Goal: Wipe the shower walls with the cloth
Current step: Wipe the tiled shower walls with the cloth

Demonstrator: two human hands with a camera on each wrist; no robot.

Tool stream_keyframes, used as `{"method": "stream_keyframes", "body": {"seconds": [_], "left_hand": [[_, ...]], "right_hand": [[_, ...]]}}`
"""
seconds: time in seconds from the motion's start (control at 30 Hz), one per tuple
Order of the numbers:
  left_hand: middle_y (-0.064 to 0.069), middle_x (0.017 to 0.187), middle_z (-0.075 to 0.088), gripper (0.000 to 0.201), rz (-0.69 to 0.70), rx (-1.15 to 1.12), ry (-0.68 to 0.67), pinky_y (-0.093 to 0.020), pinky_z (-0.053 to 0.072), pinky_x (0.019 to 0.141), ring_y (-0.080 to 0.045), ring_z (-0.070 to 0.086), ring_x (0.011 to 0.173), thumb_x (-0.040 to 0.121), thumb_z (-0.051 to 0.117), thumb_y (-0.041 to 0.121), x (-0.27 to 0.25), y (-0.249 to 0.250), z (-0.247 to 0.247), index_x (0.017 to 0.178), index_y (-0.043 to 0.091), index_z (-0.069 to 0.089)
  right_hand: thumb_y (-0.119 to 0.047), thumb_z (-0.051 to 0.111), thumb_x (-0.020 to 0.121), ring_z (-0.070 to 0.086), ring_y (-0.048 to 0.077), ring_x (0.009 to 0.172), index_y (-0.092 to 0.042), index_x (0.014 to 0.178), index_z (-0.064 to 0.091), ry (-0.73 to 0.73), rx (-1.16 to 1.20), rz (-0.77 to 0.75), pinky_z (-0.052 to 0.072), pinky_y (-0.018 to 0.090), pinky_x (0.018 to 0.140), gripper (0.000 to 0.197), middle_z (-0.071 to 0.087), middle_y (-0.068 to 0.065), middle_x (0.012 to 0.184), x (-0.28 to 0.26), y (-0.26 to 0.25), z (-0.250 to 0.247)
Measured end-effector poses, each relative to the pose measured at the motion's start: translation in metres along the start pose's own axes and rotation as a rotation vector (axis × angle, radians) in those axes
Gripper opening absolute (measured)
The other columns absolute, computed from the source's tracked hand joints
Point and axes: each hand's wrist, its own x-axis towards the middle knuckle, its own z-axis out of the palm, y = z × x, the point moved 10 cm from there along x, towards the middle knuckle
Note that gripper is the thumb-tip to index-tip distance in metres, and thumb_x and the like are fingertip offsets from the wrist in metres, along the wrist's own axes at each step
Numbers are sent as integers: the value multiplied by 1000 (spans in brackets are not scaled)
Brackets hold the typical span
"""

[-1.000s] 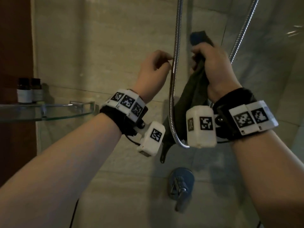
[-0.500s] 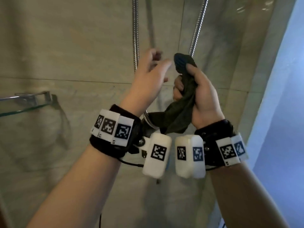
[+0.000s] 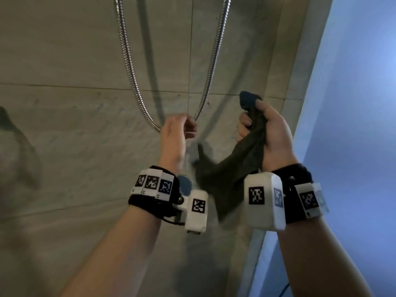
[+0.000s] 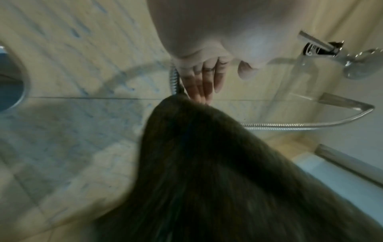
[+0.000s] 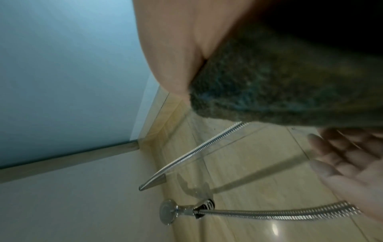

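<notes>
The dark olive-green terry cloth (image 3: 235,168) is bunched in the right hand (image 3: 267,136), raised in front of the beige stone-tile shower wall (image 3: 64,125) and not touching it. The right hand's fingers are curled round the upper part of the cloth; a blue-tinted end sticks out above the fist, and the rest hangs down and to the left past the wrist. In the right wrist view the cloth (image 5: 279,85) fills the upper right.

The left hand (image 3: 175,138) is just left of the cloth, fingers loosely curled and holding nothing. Its fingertips are at the bottom loop of the chrome ribbed shower hose (image 3: 126,50); contact cannot be confirmed. In the left wrist view the fingers (image 4: 205,81) reach down to the cloth's top edge (image 4: 207,163).

A frosted blue-lit glass panel (image 3: 353,125) stands at the right.
</notes>
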Motion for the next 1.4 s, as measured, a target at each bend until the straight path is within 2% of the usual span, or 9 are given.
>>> {"method": "stream_keyframes", "body": {"seconds": [0.13,0.23,0.43,0.53,0.6,0.77,0.97,1.2,1.4], "left_hand": [[-6,80,61,19,179,92,-70,-24,46,65,-14,57,73,98,44,12,-16,11,42,88,9,60],[-4,77,63,27,59,72,-187,-26,44,63,-14,58,71,99,43,25,-14,-6,84,88,8,61],[-1,95,66,57,-149,-148,-208,-37,35,90,-18,54,98,97,23,50,-15,-46,126,91,17,70],[-6,101,64,50,-208,-308,-213,-39,30,104,-20,52,104,93,30,45,-19,-49,139,93,12,67],[-7,94,62,36,-223,-286,-196,-36,35,97,-19,54,98,94,35,35,-19,-51,140,93,9,61],[-11,83,63,22,-254,-355,-137,-29,45,79,-20,58,82,84,49,20,-16,-57,129,88,2,61],[-21,115,60,51,-297,-144,-71,-43,43,101,-30,58,106,82,55,25,1,-71,116,123,-6,55],[-9,80,61,10,-199,-243,-27,-39,48,84,-25,58,84,79,52,14,44,-61,97,78,7,60],[-4,61,51,18,-217,-289,-153,-32,43,72,-18,53,66,67,52,12,66,-65,100,51,13,58]], "right_hand": [[-35,49,97,49,13,53,-10,107,55,-47,-104,28,42,23,48,28,53,5,73,9,-5,-24],[-43,47,97,56,14,62,-10,106,60,-158,-250,87,46,25,55,37,60,6,83,15,-8,-38],[-44,37,98,62,11,68,-11,102,65,-405,-376,233,49,26,63,43,66,2,81,20,-20,-55],[-39,38,98,67,14,86,-10,121,59,-452,-423,256,52,27,72,42,70,5,98,27,-21,-68],[-36,42,95,65,17,103,-10,129,54,-463,-433,259,51,29,83,44,68,8,114,31,-20,-74],[-29,46,93,62,26,108,-9,120,61,-531,-398,247,48,40,97,36,66,15,117,45,-19,-83],[-27,63,76,65,30,89,-6,97,70,-458,-612,95,55,37,77,30,70,17,96,77,-28,-91],[-16,67,75,68,17,77,-13,94,71,-430,-696,-69,57,26,67,19,72,6,84,115,-40,-87],[-18,62,78,66,15,88,-14,96,69,-348,-651,-112,54,28,81,19,71,3,89,138,-46,-91]]}}
